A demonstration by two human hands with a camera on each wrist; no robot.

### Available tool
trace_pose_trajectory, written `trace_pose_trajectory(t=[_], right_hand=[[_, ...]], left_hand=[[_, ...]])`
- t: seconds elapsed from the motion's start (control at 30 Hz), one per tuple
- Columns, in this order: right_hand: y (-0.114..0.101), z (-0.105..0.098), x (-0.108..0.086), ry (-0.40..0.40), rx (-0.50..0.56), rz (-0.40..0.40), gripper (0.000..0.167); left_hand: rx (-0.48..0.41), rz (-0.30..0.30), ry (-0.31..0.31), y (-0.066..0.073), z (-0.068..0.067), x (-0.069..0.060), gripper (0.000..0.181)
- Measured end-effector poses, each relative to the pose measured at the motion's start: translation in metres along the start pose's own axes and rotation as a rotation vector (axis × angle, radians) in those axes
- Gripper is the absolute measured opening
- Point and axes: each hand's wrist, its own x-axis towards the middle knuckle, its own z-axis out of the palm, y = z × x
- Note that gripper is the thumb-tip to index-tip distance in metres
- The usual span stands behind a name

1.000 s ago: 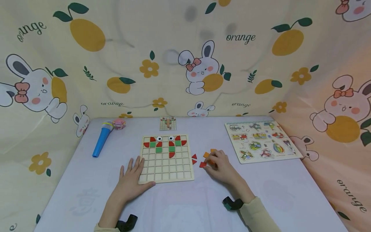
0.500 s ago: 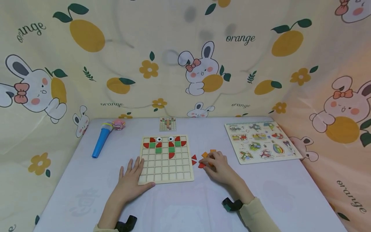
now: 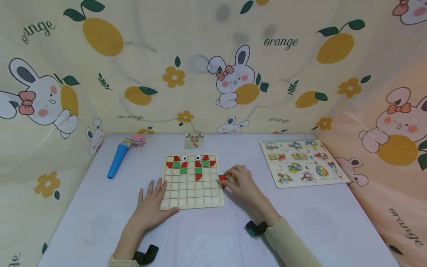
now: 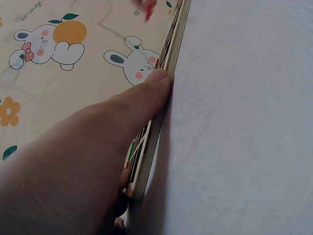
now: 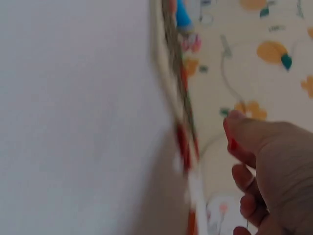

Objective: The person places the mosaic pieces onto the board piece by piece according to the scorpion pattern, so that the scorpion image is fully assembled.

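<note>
A wooden grid board (image 3: 200, 193) lies on the table, with green squares, red quarter-circle tiles and two round eye tiles in its upper rows. My left hand (image 3: 150, 205) rests spread at the board's left edge and lower left corner; in the left wrist view its thumb (image 4: 151, 85) touches the edge. My right hand (image 3: 243, 185) pinches a red tile (image 3: 222, 177) with a curved edge, raised by the board's right edge. Blurred red pieces (image 5: 183, 147) and an orange piece (image 5: 191, 223) show past the hand in the right wrist view. The right hand mostly hides these in the head view.
A small pattern card (image 3: 194, 141) lies behind the board. To the left are a blue toy microphone (image 3: 118, 159) and a pink toy (image 3: 138, 140). A picture puzzle board (image 3: 300, 163) lies at the right. A printed cloth (image 3: 150, 55) hangs behind.
My right hand has picked up the red tile from the table and moved left with it to the board's right edge. The left hand keeps its place.
</note>
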Motion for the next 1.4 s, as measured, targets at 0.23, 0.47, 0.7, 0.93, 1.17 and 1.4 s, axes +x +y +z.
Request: trace_pose_trajectory(t=[0.23,0.47,0.7,0.93,1.17,1.4], right_hand=[[-0.052,0.042,0.039,-0.013,0.033,-0.098,0.026],[-0.074,0.076,0.061,-0.084,-0.029,-0.071,0.027],[-0.078,0.088,0.064,-0.143,-0.079,-0.033,0.031],[-0.080,0.089,0.064,-0.136,-0.063,-0.006,0.029],[-0.079,0.091,0.067,-0.121,-0.062,-0.008,0.022],[-0.080,0.093,0.068,-0.077,-0.047,0.016,0.019]], left_hand=[[0.007,-0.001,-0.005,-0.001,0.002,0.000,0.120],[-0.005,0.000,-0.019,0.002,-0.002,0.000,0.119],[0.003,0.000,-0.028,0.002,-0.001,0.000,0.120],[0.008,-0.008,-0.035,-0.001,0.000,0.001,0.121],[0.003,-0.007,-0.034,-0.002,-0.002,0.001,0.120],[0.005,-0.002,-0.028,-0.001,-0.003,0.002,0.119]])
